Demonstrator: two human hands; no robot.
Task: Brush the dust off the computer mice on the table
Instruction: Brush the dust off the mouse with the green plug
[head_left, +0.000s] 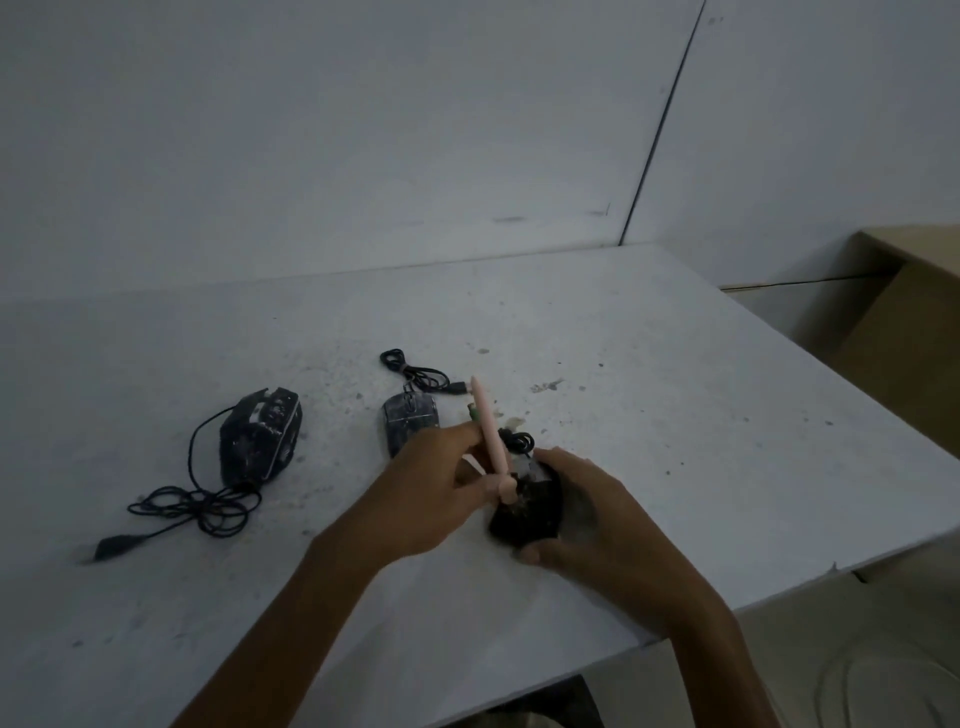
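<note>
Three computer mice are in view, all dark and flecked with pale dust, on one white table (675, 364) that is itself speckled with grit. The large angular mouse (260, 434) lies at the far left, well apart from the hands. Its cable (202, 506) lies in a loose tangle on the near side and ends in a plug (111, 545). The middle mouse (410, 415) lies flat just beyond the left hand (426, 499), whose knuckles hide its near end, and its coiled cord (410, 369) sits behind it. The third mouse (527, 514) is in the right hand (592, 514), which grips it with fingers curled over the far side and the thumb wrapped round the near edge (whether it rests on the table or is lifted slightly cannot be told). A loop of its own lead (521, 441) shows just past the fingertips. There is one brush (485, 426), pink, and the left hand pinches its handle between thumb and fingers. The handle slants up and away while the head is down on top of the third mouse. A plain pale wall (363, 130) backs the table, and one tan box (909, 322) stands off the table's right edge.
</note>
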